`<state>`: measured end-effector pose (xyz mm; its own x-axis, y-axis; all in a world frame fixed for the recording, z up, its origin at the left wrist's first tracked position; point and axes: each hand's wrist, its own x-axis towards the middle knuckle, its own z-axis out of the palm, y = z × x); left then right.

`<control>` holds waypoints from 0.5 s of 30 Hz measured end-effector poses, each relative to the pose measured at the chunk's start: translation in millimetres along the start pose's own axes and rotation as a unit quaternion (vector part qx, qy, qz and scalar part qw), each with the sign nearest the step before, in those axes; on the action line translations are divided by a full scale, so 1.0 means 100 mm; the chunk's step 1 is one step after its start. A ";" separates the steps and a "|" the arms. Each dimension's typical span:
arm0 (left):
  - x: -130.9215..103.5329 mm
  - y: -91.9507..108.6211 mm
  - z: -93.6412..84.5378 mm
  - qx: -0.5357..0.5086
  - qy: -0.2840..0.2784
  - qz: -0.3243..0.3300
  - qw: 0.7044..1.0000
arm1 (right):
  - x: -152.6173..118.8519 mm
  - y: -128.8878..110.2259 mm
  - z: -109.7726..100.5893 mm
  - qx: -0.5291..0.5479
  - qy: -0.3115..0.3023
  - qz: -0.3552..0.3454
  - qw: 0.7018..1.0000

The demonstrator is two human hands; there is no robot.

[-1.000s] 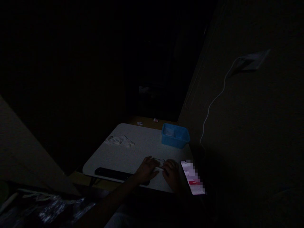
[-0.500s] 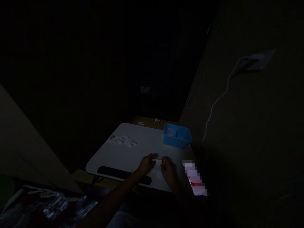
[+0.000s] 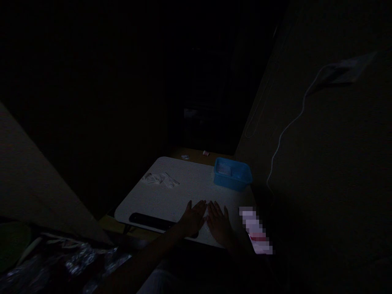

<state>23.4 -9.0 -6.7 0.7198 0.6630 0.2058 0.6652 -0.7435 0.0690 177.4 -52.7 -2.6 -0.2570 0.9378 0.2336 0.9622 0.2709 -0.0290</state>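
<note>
My left hand [image 3: 194,216] and my right hand [image 3: 218,220] lie flat side by side near the front edge of a white folding table [image 3: 183,196], fingers stretched forward. Both are open, palms down. A small pale patch shows between and under them, mostly covered; I cannot make out what it is. Farther left on the tabletop lies a crumpled white cloth-like piece [image 3: 161,179]. At the table's back right corner stands a blue plastic basket [image 3: 231,182] with something pale inside.
A lit, blurred-out screen [image 3: 256,230] sits at the right of the table. A white cable [image 3: 283,132] hangs from a wall socket. Behind the table lie a small pinkish-white item [image 3: 206,153] and a white scrap [image 3: 185,157]. Shiny crumpled plastic [image 3: 81,259] is at lower left.
Both hands were pinching a small thin strip between them, with pale material below it. Now they have let go and lie flat with fingers spread. The view has shifted slightly.
</note>
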 end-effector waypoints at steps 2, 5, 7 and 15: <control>0.00 0.00 0.00 -0.002 -0.007 -0.002 1.000 | 0.00 0.00 0.00 0.009 -0.007 0.004 1.000; 0.01 -0.01 0.01 0.001 -0.014 -0.001 1.000 | 0.01 0.01 0.00 0.033 -0.013 0.016 0.999; 0.01 -0.01 0.02 0.008 -0.018 0.000 1.000 | 0.05 0.04 -0.02 0.057 -0.011 0.026 0.998; -0.02 0.01 -0.06 0.014 -0.008 -0.006 1.000 | 0.46 0.17 -0.22 0.156 -0.047 0.042 0.986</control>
<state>21.4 -11.2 -1.0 0.7150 0.6732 0.1886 0.6787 -0.7331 0.0437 184.1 -9.9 28.6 -0.1984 0.9719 0.1267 0.9098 0.2307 -0.3450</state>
